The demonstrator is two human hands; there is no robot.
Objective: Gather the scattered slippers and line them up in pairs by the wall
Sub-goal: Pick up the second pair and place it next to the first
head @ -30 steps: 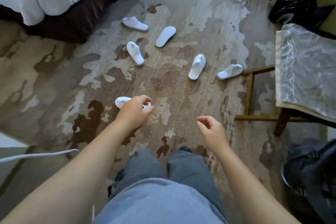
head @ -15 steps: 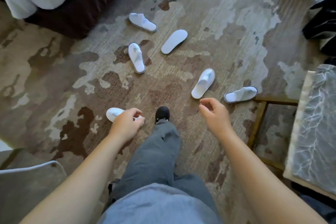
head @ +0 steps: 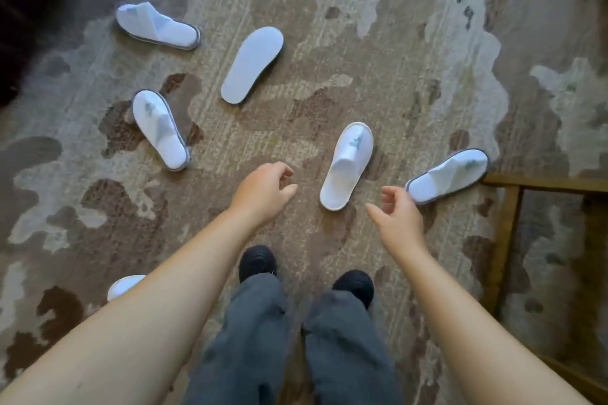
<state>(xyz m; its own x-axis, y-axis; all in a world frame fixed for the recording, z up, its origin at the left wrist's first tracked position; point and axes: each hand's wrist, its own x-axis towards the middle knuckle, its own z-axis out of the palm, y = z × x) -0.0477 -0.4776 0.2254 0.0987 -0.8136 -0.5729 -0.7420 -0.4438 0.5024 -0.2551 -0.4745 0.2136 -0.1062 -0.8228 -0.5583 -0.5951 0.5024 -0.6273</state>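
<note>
Six white slippers lie on a brown patchy carpet (head: 378, 26). The left hand (head: 263, 194) and the right hand (head: 399, 217) reach out above the floor, fingers loose, holding nothing. Between them lies one slipper (head: 347, 166). Another slipper (head: 447, 176) sits just beside the right hand. One slipper (head: 251, 64) is upside down. Two black shoes (head: 258, 261) stand below.

- Left hand (head: 263, 191), mid-frame, reaches forward on a bare arm, fingers loosely curled, holding nothing.
- Right hand (head: 399, 215), right of centre, likewise extended, fingers apparently relaxed and empty.
</note>
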